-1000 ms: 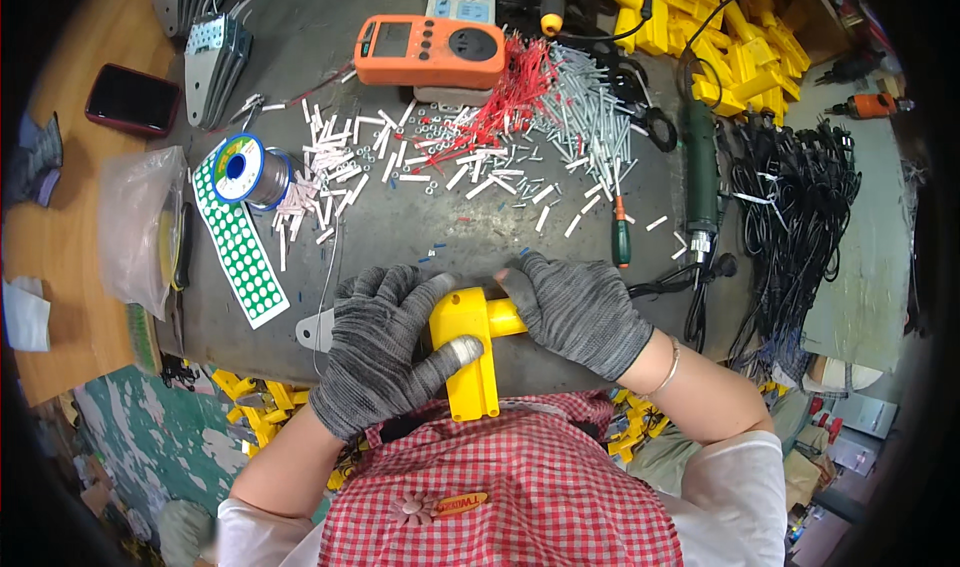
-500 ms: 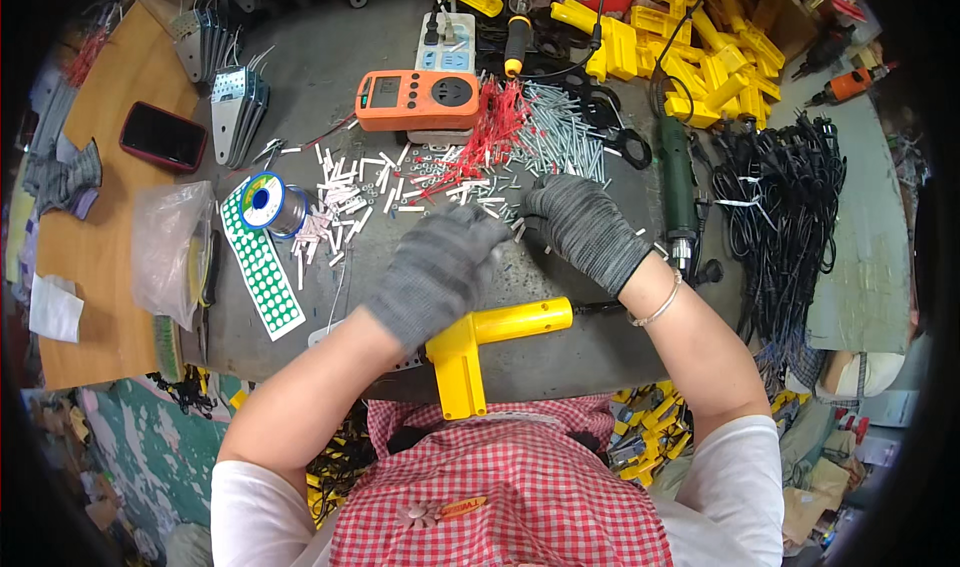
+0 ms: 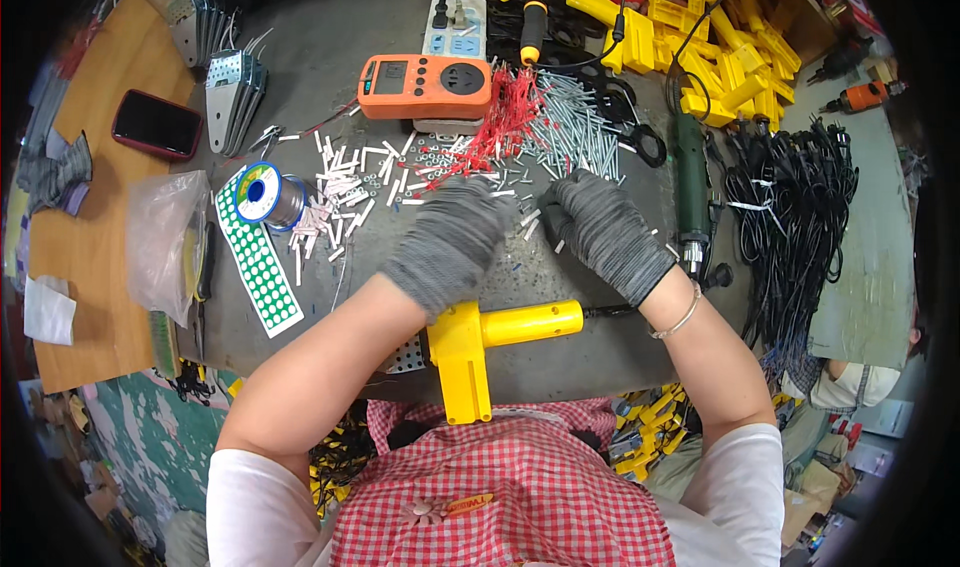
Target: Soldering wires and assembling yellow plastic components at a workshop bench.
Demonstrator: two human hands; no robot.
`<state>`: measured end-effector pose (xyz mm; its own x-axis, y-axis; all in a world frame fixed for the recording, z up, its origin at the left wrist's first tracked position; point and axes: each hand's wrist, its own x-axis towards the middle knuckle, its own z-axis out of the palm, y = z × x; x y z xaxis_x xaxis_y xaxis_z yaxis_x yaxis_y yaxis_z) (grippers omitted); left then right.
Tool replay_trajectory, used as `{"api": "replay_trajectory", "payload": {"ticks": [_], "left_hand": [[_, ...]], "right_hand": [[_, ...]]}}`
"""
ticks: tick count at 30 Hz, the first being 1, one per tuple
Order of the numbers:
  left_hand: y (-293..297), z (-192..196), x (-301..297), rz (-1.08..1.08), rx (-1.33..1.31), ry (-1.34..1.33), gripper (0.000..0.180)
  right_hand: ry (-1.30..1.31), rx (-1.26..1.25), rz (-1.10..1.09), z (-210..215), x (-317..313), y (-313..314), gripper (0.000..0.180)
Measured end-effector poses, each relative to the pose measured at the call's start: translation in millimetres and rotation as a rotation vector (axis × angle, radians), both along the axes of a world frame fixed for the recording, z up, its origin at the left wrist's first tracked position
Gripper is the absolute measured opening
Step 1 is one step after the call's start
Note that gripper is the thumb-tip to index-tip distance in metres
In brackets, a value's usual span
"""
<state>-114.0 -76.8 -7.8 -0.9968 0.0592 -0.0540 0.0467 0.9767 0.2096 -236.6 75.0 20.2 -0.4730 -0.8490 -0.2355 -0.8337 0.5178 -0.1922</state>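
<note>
- Both gloved hands are working over the grey bench: left hand (image 3: 452,237) and right hand (image 3: 600,229) are reaching into the scatter of small white sleeve pieces (image 3: 345,192) and loose metal bits just below the red wire bundle (image 3: 500,122).
- The yellow gun-shaped housing (image 3: 478,342) is lying unattended at the near bench edge, below both wrists, touching neither hand.
- Left-hand fingers are curling down and bunched together; the knuckles are hiding the tips, so I cannot tell whether they are pinching a piece.
- Right-hand fingers are also bending down toward the bench, tips close to the left hand's; whether they are gripping anything I cannot tell either.
- The nearest white pieces are sitting right at the fingertips, between the two hands, with the denser pile lying to the left near the solder spool (image 3: 268,195).
- To do this well, judging from the layout: picking one piece at a time with the fingertips, since gloves are dulling the feel; sliding it clear of the clutter before lifting.
- Keeping the sleeves and wrists off the grey pins (image 3: 580,132) and the orange meter (image 3: 425,87) is avoiding knock-offs.
- Keeping the yellow housing close and steady is shortening the trip back.
</note>
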Motion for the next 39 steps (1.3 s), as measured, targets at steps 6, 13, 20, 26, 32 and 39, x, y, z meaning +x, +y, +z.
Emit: {"api": "replay_trajectory", "payload": {"ticks": [6,13,20,26,32,39], "left_hand": [[-28,-5,35,0.155,0.139,0.153,0.028],[-2,6,15,0.092,0.152,0.047,0.027],[-4,13,-13,0.166,0.194,-0.116,0.025],[-34,-2,42,0.122,0.166,0.572,0.029],[-29,45,108,0.362,0.552,0.388,0.034],[23,36,189,0.002,0.605,0.264,0.026]], "right_hand": [[0.051,-0.243,0.192,-15,7,-7,0.020],[0.188,-0.164,0.155,-21,15,-18,0.013],[-0.358,-0.392,-0.020,13,20,19,0.017],[-0.832,-0.419,0.182,7,58,-4,0.027],[-0.931,-0.212,0.188,2,57,-21,0.031],[-0.816,-0.410,0.169,28,90,20,0.022]]}}
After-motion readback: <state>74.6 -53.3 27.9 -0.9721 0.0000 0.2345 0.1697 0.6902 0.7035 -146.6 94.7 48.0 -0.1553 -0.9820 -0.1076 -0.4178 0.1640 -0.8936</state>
